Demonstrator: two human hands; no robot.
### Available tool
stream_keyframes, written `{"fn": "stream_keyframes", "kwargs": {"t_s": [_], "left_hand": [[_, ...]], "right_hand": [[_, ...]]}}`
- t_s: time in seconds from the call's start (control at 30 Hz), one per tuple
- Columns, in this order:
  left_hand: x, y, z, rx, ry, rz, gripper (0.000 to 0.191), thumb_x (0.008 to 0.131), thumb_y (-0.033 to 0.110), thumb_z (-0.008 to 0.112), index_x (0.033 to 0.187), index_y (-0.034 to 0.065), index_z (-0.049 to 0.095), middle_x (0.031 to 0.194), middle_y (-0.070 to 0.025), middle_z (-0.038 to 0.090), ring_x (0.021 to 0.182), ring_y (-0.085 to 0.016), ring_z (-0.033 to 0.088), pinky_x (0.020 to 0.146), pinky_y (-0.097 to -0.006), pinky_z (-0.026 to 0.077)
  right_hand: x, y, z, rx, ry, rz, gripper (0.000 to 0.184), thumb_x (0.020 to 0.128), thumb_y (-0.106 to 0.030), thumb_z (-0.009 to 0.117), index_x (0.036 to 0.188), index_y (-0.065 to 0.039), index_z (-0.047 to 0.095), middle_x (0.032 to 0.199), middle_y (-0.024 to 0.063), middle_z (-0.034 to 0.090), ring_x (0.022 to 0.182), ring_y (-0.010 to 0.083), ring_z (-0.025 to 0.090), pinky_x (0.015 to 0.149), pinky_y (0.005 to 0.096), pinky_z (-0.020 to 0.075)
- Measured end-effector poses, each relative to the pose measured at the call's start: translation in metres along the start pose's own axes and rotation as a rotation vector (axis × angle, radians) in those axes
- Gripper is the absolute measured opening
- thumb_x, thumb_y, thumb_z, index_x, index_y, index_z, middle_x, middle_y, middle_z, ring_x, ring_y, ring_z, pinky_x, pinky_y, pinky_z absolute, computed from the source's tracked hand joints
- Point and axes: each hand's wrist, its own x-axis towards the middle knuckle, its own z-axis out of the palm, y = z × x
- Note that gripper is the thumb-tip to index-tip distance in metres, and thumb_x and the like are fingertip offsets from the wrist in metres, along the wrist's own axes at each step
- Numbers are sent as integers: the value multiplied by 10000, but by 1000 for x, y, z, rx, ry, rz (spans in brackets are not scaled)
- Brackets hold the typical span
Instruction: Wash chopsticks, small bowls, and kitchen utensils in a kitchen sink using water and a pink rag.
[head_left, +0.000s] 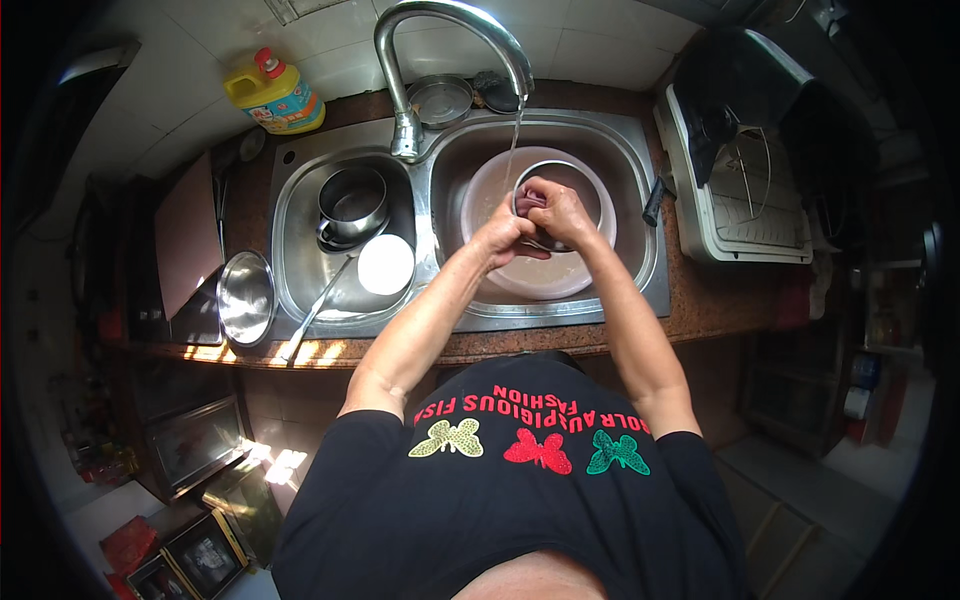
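My left hand (504, 234) is at the near-left rim of a round metal pot or bowl (564, 171), with its fingers around the side. My right hand (561, 214) is curled over the inside of that vessel, its fingers closed on a small dark pink item (529, 201), perhaps a cloth; the fingers hide most of it. The vessel sits tilted in a pale pink plastic basin (606, 259) holding cloudy water. The basin stands in the right bowl of a steel double sink (637, 157). From the curved chrome faucet (454, 9), a thin water stream (516, 131) falls beside my hands.
The left sink bowl holds a dark metal pot (352, 199) and a white round dish (385, 265). A long-handled utensil (319, 307) leans over the front edge. Beside it rests a steel bowl (246, 298). A yellow detergent jug (275, 94) and a dish rack (757, 217) flank the sink.
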Motion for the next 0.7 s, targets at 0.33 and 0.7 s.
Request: {"fn": "stream_keyframes", "kwargs": {"t_s": [0.33,0.7], "left_hand": [[40,54,-26,6,104,117,475,917,460,507,1246,155,352,1125,-146,546,898,-350,637,625,-574,559],[26,51,-42,-20,339,132,425,845,108,546,1252,114,422,1069,-153,572,863,-343,627,636,-604,557]], "right_hand": [[62,-19,-12,-476,383,-157,335,719,-200,722,1002,-107,569,978,171,558,878,367,598,750,455,498],[64,1,-4,-161,-488,-224,202,800,-112,595,971,-139,699,1064,93,603,1037,270,568,871,405,430]]}}
